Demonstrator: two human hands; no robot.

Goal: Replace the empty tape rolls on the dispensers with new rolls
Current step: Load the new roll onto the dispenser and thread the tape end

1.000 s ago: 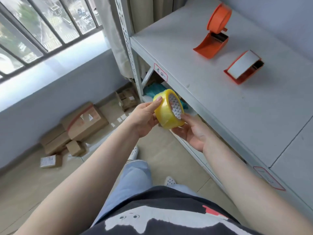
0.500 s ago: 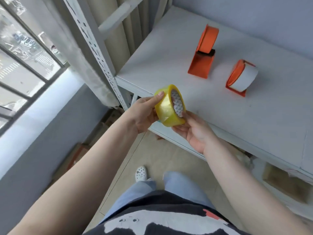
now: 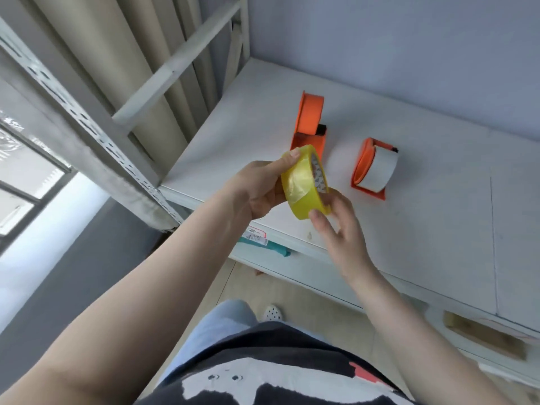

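A yellow tape roll is held upright over the front edge of the white shelf. My left hand grips its left side, thumb on the top rim. My right hand touches the lower right edge of the roll with its fingertips. Just behind the roll stands an orange dispenser on its end. To the right lies a second orange dispenser with a white core on it.
A grey perforated shelf post and cross brace rise at the left, with beige curtains behind. The wall closes the back of the shelf. A lower shelf holds a teal item and a cardboard piece.
The view has risen and swung towards the shelf. Both hands have lifted the yellow roll up over the shelf edge, close to the upright dispenser. My right hand has shifted to the roll's lower edge.
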